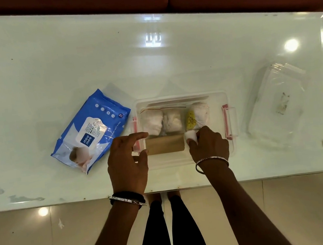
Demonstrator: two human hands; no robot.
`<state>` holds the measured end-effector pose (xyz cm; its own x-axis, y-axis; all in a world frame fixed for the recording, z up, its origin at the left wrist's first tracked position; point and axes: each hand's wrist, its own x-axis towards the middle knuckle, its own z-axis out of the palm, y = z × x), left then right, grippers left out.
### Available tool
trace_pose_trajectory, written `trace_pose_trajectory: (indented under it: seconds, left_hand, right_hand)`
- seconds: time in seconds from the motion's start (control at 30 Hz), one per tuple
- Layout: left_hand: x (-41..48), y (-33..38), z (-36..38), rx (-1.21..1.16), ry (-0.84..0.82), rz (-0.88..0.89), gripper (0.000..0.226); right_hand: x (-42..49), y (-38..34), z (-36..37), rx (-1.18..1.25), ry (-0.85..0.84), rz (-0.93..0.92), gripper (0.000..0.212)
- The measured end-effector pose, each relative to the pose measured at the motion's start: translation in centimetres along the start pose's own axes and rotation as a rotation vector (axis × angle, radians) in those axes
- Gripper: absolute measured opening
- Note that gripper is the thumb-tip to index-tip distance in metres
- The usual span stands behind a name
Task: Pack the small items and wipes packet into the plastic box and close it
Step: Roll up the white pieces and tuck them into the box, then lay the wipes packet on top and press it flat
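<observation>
**Clearances.** The plastic box (180,98) stands on the white worktop (63,63), close to the near edge. A wide bare stretch of worktop lies beyond the box, as far as the far edge. More bare surface lies past the wipes packet (92,130) on the left side of the box.

**Task items.** The wipes packet is blue with a white flap label. It lies flat and angled just beside the left end of the box, outside it. The clear lid (275,105) lies well apart from the right end of the box, near the worktop's right edge.

**Box and contents.** The box is clear-walled, open, with a pink latch (227,121) at each end. Along its far side lie a zip bag (162,120) of white bundles and a white bundle with a yellow label (197,115). A flat brown packet (165,145) lies against the near side.

**Hands.** The right hand (210,146) is inside the near right part of the box, fingers curled, pinching a small white roll (191,136) just beside the brown packet. The left hand (127,165) is at the near left corner of the box, index finger straight over the left latch and thumb spread. It holds nothing; contact with the box cannot be confirmed.
</observation>
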<state>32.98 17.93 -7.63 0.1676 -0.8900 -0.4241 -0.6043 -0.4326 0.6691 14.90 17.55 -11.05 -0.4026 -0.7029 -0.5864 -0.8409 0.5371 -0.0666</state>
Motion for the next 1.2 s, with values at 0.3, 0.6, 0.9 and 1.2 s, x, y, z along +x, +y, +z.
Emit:
trace_pose_trajectory:
  seconds: [0.3,0.6,0.9,1.2]
  left_hand:
    - [0.6,-0.2,-0.3,-0.109,-0.035,-0.058,0.043]
    - [0.3,-2.0,-2.5,-0.352,0.132,-0.074,0.017]
    - [0.5,-8.5,-6.9,-0.352,0.603,-0.352,0.015]
    - [3.4,-13.1,-7.7,-1.083,0.427,-0.851,0.013]
  right_hand:
    - [0.8,-1.1,0.1,-0.031,-0.020,0.060,0.037]
    - [-0.7,-1.8,-3.0,-0.086,0.184,-0.091,0.014]
    - [-2.8,-13.1,-2.7,0.356,0.249,-0.752,0.014]
    - [1.0,-22.3,0.1,0.046,0.002,-0.639,0.039]
